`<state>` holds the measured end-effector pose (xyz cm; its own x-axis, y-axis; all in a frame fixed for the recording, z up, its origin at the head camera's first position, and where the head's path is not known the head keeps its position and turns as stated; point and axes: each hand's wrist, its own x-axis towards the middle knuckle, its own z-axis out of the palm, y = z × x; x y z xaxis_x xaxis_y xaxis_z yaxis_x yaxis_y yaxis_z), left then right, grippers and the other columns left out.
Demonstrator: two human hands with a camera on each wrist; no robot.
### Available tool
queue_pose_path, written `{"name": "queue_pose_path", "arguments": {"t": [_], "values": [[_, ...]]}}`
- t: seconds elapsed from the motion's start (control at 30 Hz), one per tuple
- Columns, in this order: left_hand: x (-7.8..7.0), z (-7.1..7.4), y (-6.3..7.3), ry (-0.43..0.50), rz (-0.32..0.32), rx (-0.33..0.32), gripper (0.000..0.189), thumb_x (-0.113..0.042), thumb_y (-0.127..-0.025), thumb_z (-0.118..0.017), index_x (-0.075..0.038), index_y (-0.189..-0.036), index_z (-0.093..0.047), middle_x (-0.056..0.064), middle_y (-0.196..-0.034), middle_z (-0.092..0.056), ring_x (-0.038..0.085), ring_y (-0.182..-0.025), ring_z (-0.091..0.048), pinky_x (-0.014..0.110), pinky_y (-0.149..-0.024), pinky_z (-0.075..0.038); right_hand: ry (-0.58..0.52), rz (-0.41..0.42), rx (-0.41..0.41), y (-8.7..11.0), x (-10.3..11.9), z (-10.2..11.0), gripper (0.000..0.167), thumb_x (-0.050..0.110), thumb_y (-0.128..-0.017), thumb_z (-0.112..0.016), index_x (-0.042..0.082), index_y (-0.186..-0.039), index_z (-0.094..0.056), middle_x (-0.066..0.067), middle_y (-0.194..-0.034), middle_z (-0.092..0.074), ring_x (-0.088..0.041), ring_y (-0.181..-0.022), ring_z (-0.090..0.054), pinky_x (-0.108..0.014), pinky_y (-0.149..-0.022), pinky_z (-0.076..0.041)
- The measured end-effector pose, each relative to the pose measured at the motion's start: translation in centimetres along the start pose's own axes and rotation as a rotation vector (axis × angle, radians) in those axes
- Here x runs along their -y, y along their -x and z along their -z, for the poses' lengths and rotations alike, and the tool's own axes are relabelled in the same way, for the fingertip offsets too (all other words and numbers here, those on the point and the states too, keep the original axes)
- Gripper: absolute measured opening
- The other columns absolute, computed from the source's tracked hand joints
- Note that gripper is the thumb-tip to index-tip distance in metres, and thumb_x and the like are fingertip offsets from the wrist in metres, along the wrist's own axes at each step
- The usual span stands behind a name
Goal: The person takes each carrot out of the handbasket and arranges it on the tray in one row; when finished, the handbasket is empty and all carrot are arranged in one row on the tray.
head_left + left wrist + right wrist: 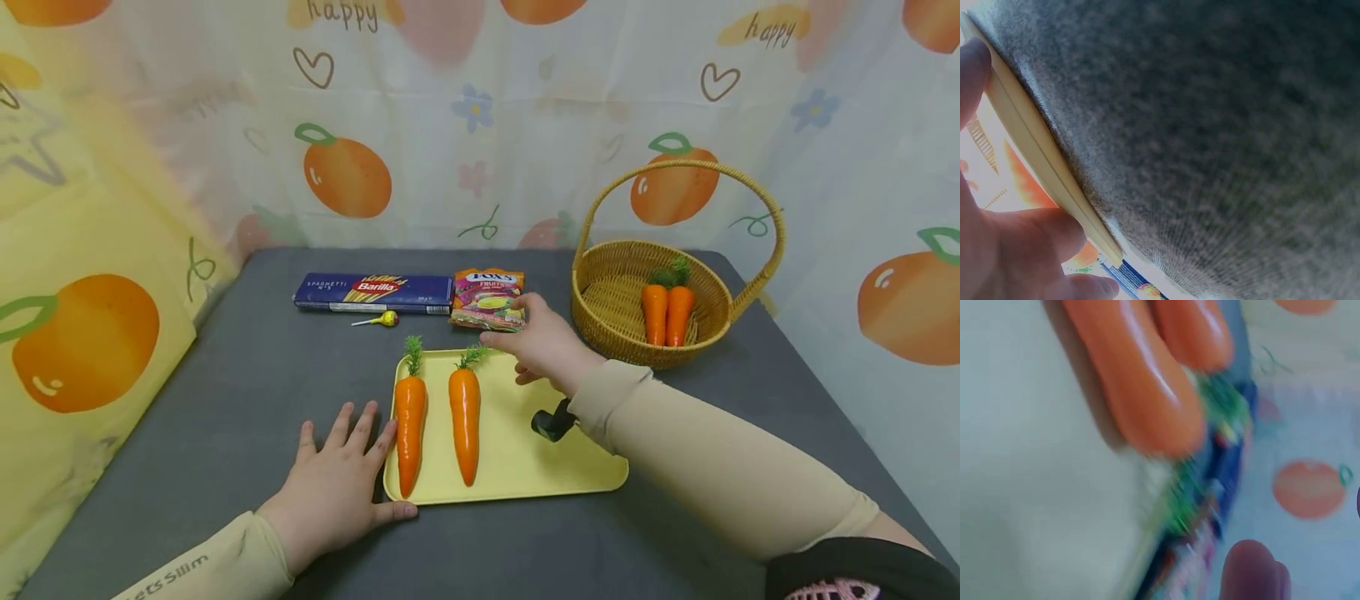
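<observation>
A pale yellow tray (540, 471) lies on the dark table with two toy carrots on its left half: an outer carrot (409, 425) along the left rim and an inner carrot (465, 425) beside it, green tops toward the back. My left hand (330, 492) rests at the tray's front left corner, fingers spread, touching the rim; the left wrist view shows its thumb and fingers along the tray edge (1054, 169). Over the back rim my right hand (551, 346) hovers with bent fingers and holds nothing. It is close to the inner carrot's leaves and a Fox's candy bag (487, 300).
A wicker basket (607, 333) with a tall handle stands at the back right, two more carrots (667, 315) inside. Behind the tray lie a blue Barilla spaghetti box (322, 292) and a yellow lollipop (387, 318). Printed curtains (420, 83) surround the table.
</observation>
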<state>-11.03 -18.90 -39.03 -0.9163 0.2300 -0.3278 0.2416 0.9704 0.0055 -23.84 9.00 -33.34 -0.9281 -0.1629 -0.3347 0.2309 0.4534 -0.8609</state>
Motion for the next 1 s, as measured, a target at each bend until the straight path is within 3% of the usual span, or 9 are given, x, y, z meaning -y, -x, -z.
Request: {"name": "queue_pose_path", "arguments": {"t": [0.2, 0.3, 0.47, 0.63, 0.73, 0.77, 0.83, 0.9, 1.0], "values": [[0.0, -0.4, 0.1, 0.009, 0.007, 0.009, 0.121, -0.097, -0.082, -0.061, -0.018, -0.172, -0.043, 0.021, -0.182, -0.026, 0.056, -0.166, -0.022, 0.093, -0.117, -0.014, -0.032, 0.011, -0.061, -0.8, 0.9, 4.5, 0.081, 0.039, -0.107, -0.075, 0.015, -0.170, -0.028, -0.025, -0.149, -0.055, -0.043, -0.105, -0.071, -0.051, -0.094, -0.066], [0.1, -0.5, 0.0, 0.005, 0.012, 0.014, 0.121, -0.098, -0.082, -0.060, -0.018, -0.172, -0.043, 0.021, -0.182, -0.026, 0.055, -0.166, -0.023, 0.093, -0.117, -0.014, -0.035, 0.011, -0.107, -1.5, 1.0, 7.0, 0.085, 0.043, -0.108, -0.073, 0.013, -0.171, -0.026, -0.024, -0.161, -0.049, -0.038, -0.103, -0.072, -0.049, -0.095, -0.066], [0.2, -0.5, 0.0, 0.011, 0.022, 0.019, 0.121, -0.098, -0.082, -0.060, -0.018, -0.172, -0.043, 0.021, -0.182, -0.025, 0.055, -0.166, -0.022, 0.093, -0.117, -0.014, -0.062, -0.017, -0.153, -2.6, 0.2, 10.6, 0.091, 0.048, -0.108, -0.070, 0.012, -0.174, -0.020, -0.020, -0.166, -0.043, -0.025, -0.091, -0.063, -0.039, -0.087, -0.063], [0.2, -0.3, 0.1, 0.016, 0.026, 0.025, 0.121, -0.098, -0.082, -0.060, -0.019, -0.172, -0.043, 0.020, -0.183, -0.024, 0.055, -0.167, -0.021, 0.093, -0.117, -0.013, -0.056, -0.074, -0.207, -4.0, -1.5, 13.8, 0.093, 0.049, -0.111, -0.063, 0.011, -0.178, -0.011, -0.024, -0.178, -0.027, -0.044, -0.130, -0.060, -0.052, -0.106, -0.059], [0.1, -0.2, 0.1, 0.011, 0.025, 0.025, 0.121, -0.098, -0.082, -0.060, -0.018, -0.172, -0.043, 0.020, -0.183, -0.023, 0.054, -0.167, -0.020, 0.093, -0.117, -0.014, 0.009, -0.107, -0.244, -4.8, -2.8, 15.4, 0.095, 0.053, -0.111, -0.060, 0.008, -0.177, -0.009, -0.028, -0.178, -0.027, -0.051, -0.141, -0.055, -0.057, -0.111, -0.056], [0.1, -0.1, 0.1, 0.011, 0.026, 0.027, 0.121, -0.098, -0.082, -0.060, -0.019, -0.172, -0.043, 0.020, -0.183, -0.023, 0.054, -0.167, -0.020, 0.093, -0.117, -0.014, 0.031, -0.117, -0.253, -5.0, -3.3, 15.9, 0.096, 0.054, -0.111, -0.060, 0.007, -0.177, -0.009, -0.030, -0.176, -0.028, -0.052, -0.138, -0.056, -0.057, -0.110, -0.057], [0.1, 0.0, 0.1, 0.010, 0.029, 0.033, 0.121, -0.098, -0.082, -0.060, -0.019, -0.172, -0.042, 0.020, -0.183, -0.023, 0.054, -0.167, -0.020, 0.093, -0.117, -0.013, 0.074, -0.135, -0.273, -5.5, -4.3, 16.8, 0.099, 0.056, -0.109, -0.060, 0.004, -0.177, -0.009, -0.032, -0.161, -0.043, -0.044, -0.110, -0.067, -0.052, -0.093, -0.062], [0.0, 0.0, 0.1, 0.009, 0.030, 0.038, 0.121, -0.098, -0.082, -0.060, -0.019, -0.173, -0.042, 0.019, -0.183, -0.022, 0.054, -0.167, -0.019, 0.093, -0.117, -0.013, 0.122, -0.155, -0.281, -5.9, -5.0, 17.7, 0.101, 0.057, -0.109, -0.060, 0.001, -0.176, -0.010, -0.032, -0.154, -0.047, -0.034, -0.084, -0.065, -0.047, -0.078, -0.061], [0.0, 0.1, 0.0, 0.009, 0.030, 0.045, 0.121, -0.098, -0.082, -0.060, -0.020, -0.173, -0.042, 0.019, -0.184, -0.022, 0.054, -0.168, -0.019, 0.093, -0.117, -0.013, 0.218, -0.188, -0.271, -6.2, -5.8, 18.9, 0.100, 0.058, -0.110, -0.056, -0.006, -0.173, -0.013, -0.034, -0.151, -0.048, -0.030, -0.075, -0.061, -0.046, -0.072, -0.057]]}}
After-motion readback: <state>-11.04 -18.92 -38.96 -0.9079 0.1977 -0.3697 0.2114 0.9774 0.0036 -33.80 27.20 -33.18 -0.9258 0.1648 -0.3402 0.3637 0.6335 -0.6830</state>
